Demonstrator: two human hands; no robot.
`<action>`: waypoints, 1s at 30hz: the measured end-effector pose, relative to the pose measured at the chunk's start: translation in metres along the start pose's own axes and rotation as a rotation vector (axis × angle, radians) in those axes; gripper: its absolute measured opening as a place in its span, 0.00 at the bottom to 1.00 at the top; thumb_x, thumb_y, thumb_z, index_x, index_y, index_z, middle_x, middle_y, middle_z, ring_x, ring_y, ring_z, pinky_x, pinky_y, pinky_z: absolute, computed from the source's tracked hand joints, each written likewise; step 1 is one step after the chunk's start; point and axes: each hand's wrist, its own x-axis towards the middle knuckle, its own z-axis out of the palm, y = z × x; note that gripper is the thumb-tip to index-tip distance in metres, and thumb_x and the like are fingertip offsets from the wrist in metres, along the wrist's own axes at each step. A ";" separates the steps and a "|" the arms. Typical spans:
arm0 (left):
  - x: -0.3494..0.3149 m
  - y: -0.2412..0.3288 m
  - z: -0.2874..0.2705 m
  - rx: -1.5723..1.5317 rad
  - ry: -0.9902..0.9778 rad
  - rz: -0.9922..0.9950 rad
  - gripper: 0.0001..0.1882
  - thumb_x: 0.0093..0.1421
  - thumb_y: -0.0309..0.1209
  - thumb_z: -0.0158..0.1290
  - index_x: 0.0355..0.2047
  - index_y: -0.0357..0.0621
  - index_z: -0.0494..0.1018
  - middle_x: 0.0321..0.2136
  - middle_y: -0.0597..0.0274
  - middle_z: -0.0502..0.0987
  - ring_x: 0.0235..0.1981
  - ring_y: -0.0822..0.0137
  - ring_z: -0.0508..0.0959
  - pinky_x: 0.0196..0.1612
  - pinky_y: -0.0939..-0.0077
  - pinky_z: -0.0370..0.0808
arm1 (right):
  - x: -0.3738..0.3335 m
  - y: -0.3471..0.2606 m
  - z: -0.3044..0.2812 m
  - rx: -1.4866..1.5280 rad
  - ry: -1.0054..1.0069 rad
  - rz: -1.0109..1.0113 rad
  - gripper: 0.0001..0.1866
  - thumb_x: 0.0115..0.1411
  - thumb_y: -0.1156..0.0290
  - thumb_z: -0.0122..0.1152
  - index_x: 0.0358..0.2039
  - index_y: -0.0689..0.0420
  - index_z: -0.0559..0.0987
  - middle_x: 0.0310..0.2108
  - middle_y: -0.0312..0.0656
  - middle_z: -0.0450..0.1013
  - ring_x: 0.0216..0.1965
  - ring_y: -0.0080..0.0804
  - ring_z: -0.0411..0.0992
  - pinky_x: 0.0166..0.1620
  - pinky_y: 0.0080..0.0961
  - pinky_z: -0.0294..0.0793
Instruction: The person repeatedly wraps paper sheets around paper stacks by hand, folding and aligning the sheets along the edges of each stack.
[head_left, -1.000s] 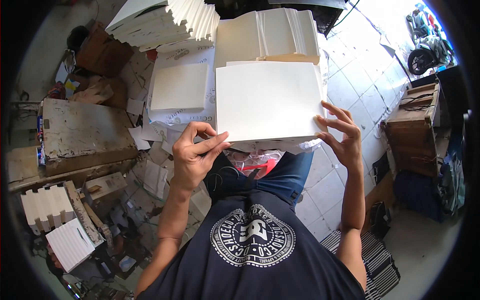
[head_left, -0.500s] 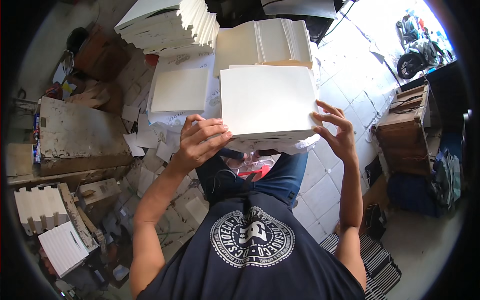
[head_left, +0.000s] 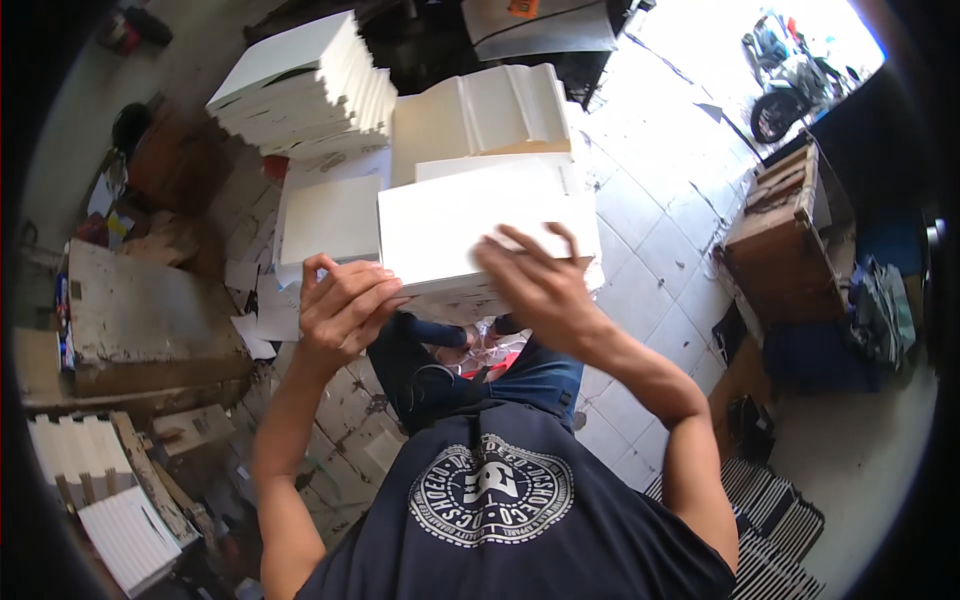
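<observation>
Two hands: left [head_left: 345, 300], right [head_left: 535, 285]. One white block [head_left: 470, 225] near them. Three white stacks: far left [head_left: 310, 85], far middle [head_left: 480, 115], near left [head_left: 100, 490]. One white slab [head_left: 330, 220] on the left. One motorbike [head_left: 790, 70] far right. One wooden crate [head_left: 785, 235] on the right.

Both hands raised in front of the chest

The left hand [head_left: 340, 305] was curled, fingers bent inward, forearm rising from below. The right hand [head_left: 535, 285] lay palm down, fingers spread, elbow bent out to the right.
</observation>
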 end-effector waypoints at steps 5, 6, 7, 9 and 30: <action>-0.001 -0.018 -0.056 0.046 0.021 -0.024 0.16 0.51 0.34 0.69 0.40 0.48 0.81 0.36 0.68 0.81 0.39 0.68 0.81 0.48 0.63 0.68 | -0.005 0.029 -0.058 -0.082 0.150 0.023 0.18 0.50 0.74 0.74 0.43 0.52 0.83 0.41 0.35 0.83 0.53 0.28 0.77 0.62 0.42 0.57; 0.003 -0.027 -0.073 0.095 -0.007 -0.052 0.16 0.52 0.34 0.69 0.41 0.48 0.81 0.37 0.67 0.81 0.40 0.66 0.81 0.49 0.62 0.68 | 0.012 0.021 -0.067 -0.069 0.191 -0.015 0.18 0.48 0.73 0.75 0.42 0.52 0.83 0.40 0.35 0.83 0.52 0.29 0.78 0.61 0.41 0.58; 0.009 -0.034 -0.090 0.135 -0.029 -0.080 0.16 0.52 0.35 0.68 0.41 0.48 0.81 0.37 0.67 0.81 0.41 0.64 0.81 0.49 0.61 0.69 | 0.031 0.015 -0.076 -0.065 0.228 -0.051 0.18 0.47 0.73 0.76 0.41 0.53 0.83 0.39 0.35 0.83 0.51 0.29 0.79 0.60 0.40 0.59; 0.041 -0.025 -0.122 0.306 -0.104 -0.157 0.17 0.52 0.28 0.67 0.43 0.43 0.79 0.42 0.60 0.81 0.41 0.53 0.82 0.56 0.56 0.69 | 0.072 -0.003 -0.084 -0.039 0.279 -0.158 0.17 0.45 0.73 0.77 0.38 0.54 0.83 0.37 0.36 0.83 0.49 0.30 0.79 0.58 0.40 0.61; -0.171 -0.157 0.051 0.230 -0.211 -0.350 0.12 0.57 0.30 0.63 0.41 0.43 0.82 0.44 0.57 0.83 0.52 0.56 0.80 0.58 0.63 0.74 | 0.083 0.103 -0.046 0.227 0.218 0.394 0.09 0.59 0.78 0.66 0.40 0.62 0.84 0.38 0.45 0.82 0.41 0.32 0.79 0.48 0.27 0.75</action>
